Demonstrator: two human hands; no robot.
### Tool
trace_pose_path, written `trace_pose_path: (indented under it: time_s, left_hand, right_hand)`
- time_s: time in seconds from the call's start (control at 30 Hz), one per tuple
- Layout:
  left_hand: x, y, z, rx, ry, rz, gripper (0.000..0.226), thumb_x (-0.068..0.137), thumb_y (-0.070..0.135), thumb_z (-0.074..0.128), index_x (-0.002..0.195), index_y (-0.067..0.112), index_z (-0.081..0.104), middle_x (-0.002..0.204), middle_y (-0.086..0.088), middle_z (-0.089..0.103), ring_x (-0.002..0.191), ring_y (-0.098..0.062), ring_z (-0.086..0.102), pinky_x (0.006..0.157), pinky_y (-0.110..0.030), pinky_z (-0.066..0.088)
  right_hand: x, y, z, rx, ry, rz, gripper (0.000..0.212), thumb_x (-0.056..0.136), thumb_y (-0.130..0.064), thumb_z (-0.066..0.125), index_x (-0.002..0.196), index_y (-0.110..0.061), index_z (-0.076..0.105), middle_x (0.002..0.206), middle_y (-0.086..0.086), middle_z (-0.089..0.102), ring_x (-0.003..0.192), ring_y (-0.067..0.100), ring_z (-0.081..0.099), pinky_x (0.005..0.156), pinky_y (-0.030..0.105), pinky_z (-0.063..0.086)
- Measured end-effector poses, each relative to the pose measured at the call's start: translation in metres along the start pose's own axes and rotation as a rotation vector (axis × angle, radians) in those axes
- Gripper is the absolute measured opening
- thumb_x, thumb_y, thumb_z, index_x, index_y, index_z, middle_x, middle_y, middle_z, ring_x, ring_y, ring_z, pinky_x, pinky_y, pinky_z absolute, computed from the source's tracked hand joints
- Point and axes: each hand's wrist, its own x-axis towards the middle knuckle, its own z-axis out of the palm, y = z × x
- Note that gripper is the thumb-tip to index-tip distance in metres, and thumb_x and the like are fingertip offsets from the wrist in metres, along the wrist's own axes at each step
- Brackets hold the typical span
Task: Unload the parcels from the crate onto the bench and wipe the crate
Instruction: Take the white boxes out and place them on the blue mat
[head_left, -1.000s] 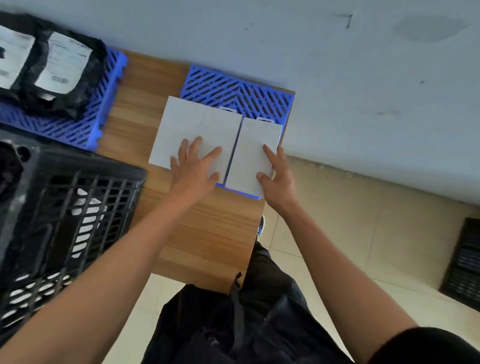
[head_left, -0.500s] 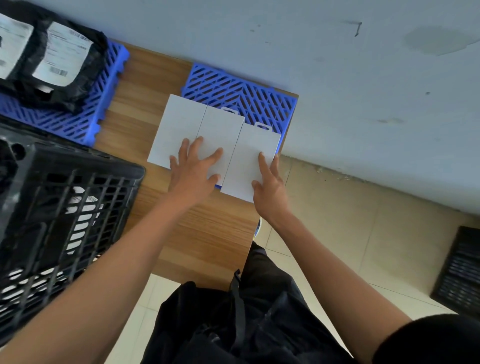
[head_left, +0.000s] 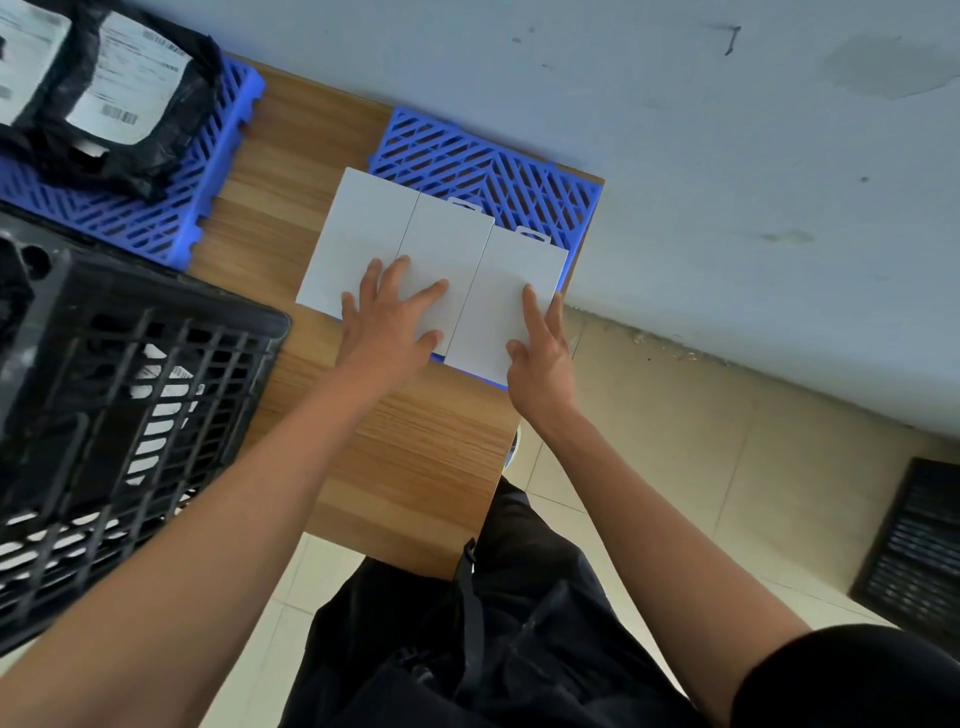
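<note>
Left hand (head_left: 387, 325) flat, fingers spread, on middle white box (head_left: 441, 260); right hand (head_left: 540, 358) flat on right box (head_left: 511, 296), black crate (head_left: 119, 415) contents probably parcels, cropped.

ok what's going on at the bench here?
A person is lining up three flat white boxes on a blue slatted mat on the wooden bench. The left hand presses the middle box, the right hand holds the rightmost one's edge. The black crate holds more parcels.
</note>
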Motion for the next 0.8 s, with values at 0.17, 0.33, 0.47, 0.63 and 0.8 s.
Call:
trace_pose_path:
  time_s: [0.17,0.33,0.47,0.63,0.8]
  left_hand:
    - [-0.005,0.000,0.000,-0.014,0.020,0.021,0.056,0.099,0.032,0.062,0.151,0.032,0.044,0.166,-0.006,0.019,0.155,-0.033,0.008,0.118,-0.063,0.025]
    - [-0.021,-0.003,0.003,-0.030,0.007,0.059,0.054,0.099,0.031,0.061,0.151,0.027,0.046,0.164,-0.008,0.023,0.153,-0.032,0.012,0.113,-0.058,0.035]
    - [-0.040,-0.009,0.011,-0.021,-0.016,0.073,0.053,0.099,0.032,0.057,0.151,0.027,0.046,0.164,-0.009,0.022,0.153,-0.030,0.011,0.114,-0.056,0.033]
    - [-0.067,-0.018,0.014,-0.001,-0.020,0.098,0.049,0.099,0.033,0.055,0.147,0.026,0.049,0.161,-0.009,0.031,0.151,-0.031,0.020,0.112,-0.056,0.031]
    - [-0.111,-0.032,0.003,-0.036,0.063,0.154,0.038,0.094,0.021,0.055,0.132,0.021,0.057,0.141,-0.005,0.049,0.138,-0.030,0.036,0.099,-0.053,0.044]
  right_hand:
    - [0.001,0.001,-0.010,-0.031,-0.017,0.017,0.069,0.099,-0.008,0.057,0.158,-0.028,0.029,0.170,0.009,0.009,0.128,0.037,0.051,0.097,0.047,0.051]
    - [-0.006,-0.003,-0.011,-0.167,0.021,-0.040,0.061,0.099,-0.016,0.055,0.156,-0.024,0.034,0.170,0.007,0.004,0.137,0.036,0.043,0.096,0.041,0.047]
    - [-0.024,-0.008,0.002,-0.261,0.022,-0.083,0.058,0.100,-0.016,0.054,0.155,-0.022,0.037,0.171,0.006,-0.004,0.154,0.033,0.014,0.110,0.050,0.042]
    - [-0.054,-0.015,0.019,-0.396,-0.040,-0.090,0.056,0.104,-0.023,0.049,0.157,-0.023,0.032,0.171,0.008,-0.001,0.155,0.036,0.001,0.117,0.051,0.028]
    - [-0.091,-0.030,0.031,-0.390,-0.058,-0.085,0.050,0.104,-0.023,0.049,0.153,-0.019,0.041,0.170,0.010,0.008,0.156,0.032,0.004,0.121,0.050,0.025]
